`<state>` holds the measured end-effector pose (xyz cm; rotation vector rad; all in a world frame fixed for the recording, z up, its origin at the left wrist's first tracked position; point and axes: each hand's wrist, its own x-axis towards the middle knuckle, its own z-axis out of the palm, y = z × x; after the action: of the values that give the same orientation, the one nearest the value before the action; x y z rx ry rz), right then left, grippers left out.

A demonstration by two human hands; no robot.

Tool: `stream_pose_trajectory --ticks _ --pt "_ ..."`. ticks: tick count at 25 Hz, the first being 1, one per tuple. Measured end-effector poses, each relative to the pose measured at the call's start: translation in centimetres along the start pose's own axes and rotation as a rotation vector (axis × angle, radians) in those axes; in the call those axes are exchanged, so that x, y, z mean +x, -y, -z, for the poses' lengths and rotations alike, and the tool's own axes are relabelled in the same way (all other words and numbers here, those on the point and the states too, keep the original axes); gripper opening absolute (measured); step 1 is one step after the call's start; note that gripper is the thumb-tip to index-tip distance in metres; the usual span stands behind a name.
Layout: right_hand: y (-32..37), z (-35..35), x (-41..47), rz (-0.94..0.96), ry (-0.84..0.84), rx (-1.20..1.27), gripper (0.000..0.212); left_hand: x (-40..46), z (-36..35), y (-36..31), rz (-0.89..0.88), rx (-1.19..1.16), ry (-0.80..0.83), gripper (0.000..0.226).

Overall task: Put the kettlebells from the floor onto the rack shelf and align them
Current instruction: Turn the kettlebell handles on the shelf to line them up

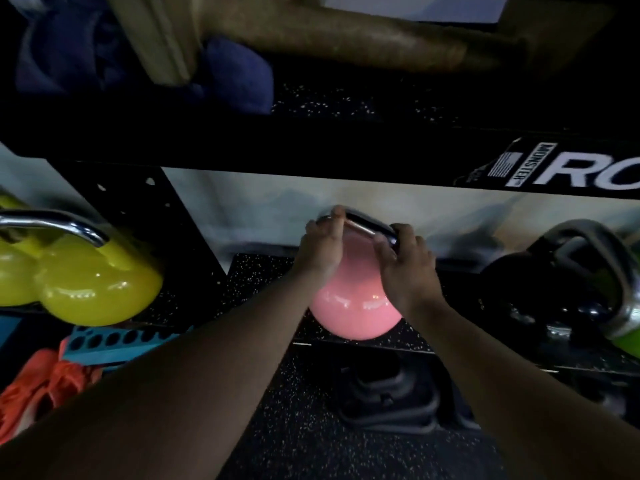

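Both hands, left hand (320, 249) and right hand (407, 268), gripped the handle (360, 225), fingers wrapped round it, probably squaring the pink kettlebell (353, 306) below them on the shelf (263, 271).

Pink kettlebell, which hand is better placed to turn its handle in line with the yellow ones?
Probably the right hand: it wraps the handle's end, while the left hand only pinches the other end with its fingertips. Both hold the pink kettlebell on the shelf.

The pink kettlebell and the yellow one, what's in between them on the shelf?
Nothing. In the head view, only bare speckled shelf mat lies between the pink kettlebell and yellow kettlebell.
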<state>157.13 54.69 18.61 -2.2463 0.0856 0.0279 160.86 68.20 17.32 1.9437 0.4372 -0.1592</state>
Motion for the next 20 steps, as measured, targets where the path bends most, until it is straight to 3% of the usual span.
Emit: stream_pose_trajectory --ticks 2,4,8,15,20 --pt "-0.4 0.1 -1.2 -0.028 0.104 0.195 0.021 0.4 0.6 0.8 -0.069 -0.007 0.063 0.074" --pt "-0.8 1.0 -1.1 -0.080 0.165 0.357 0.008 -0.2 -0.4 1.0 -0.112 -0.092 0.010 0.066" --pt "-1.1 1.4 -0.1 -0.040 0.184 0.413 0.021 -1.2 -1.4 0.7 -0.103 -0.155 -0.135 0.056" --pt "-1.0 2.2 0.6 -0.006 0.275 0.296 0.033 -2.9 -0.5 0.4 -0.134 -0.204 0.042 0.052" --pt "-0.7 0.0 -0.5 0.010 0.119 0.418 0.036 -1.8 -1.0 0.3 -0.132 -0.221 0.023 0.050"
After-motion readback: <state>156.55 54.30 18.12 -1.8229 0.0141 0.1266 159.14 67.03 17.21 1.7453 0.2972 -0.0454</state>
